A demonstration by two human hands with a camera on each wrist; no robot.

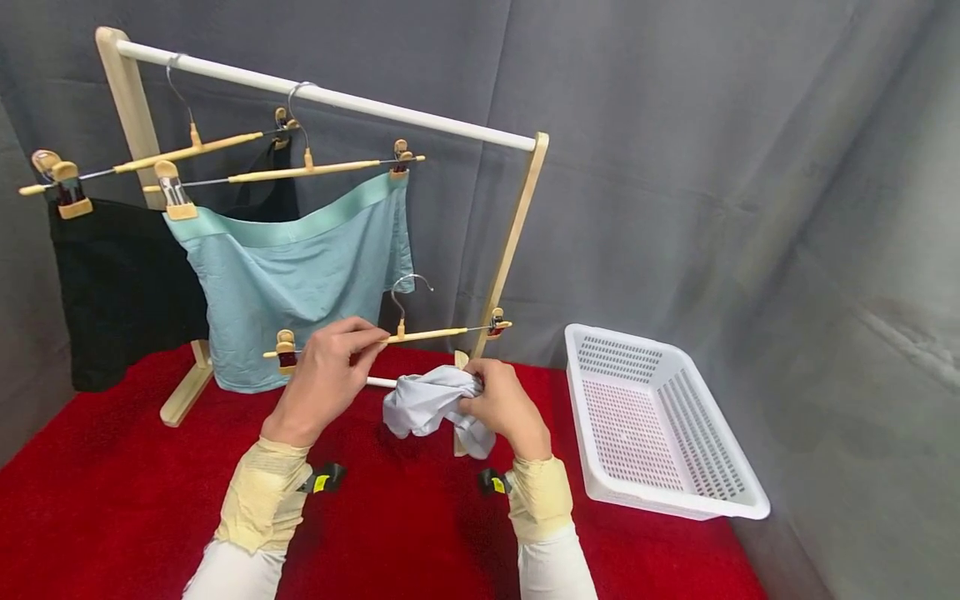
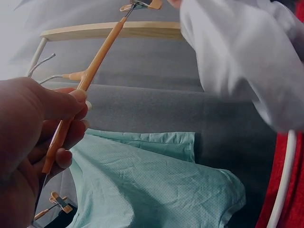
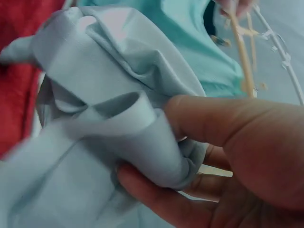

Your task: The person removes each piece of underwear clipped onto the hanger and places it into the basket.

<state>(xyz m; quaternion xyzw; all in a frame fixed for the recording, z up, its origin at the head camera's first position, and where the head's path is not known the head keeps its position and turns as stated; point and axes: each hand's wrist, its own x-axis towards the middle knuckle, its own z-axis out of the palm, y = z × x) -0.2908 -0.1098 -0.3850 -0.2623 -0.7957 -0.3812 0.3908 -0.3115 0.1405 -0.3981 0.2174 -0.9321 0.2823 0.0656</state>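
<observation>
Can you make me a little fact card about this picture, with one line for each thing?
Left hand: pinches the bar of a clip hanger
Held hanger's hook: off the rack's rail
Right hand: grips a crumpled light gray cloth
Hanging from the rail by clip hangers: black garment, teal garment
Basket: white, with little holes, at the picture's right
Underneath: red cloth

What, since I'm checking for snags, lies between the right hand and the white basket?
In the head view, only a strip of red cloth shows between the right hand and the white basket; nothing stands on it.
</observation>
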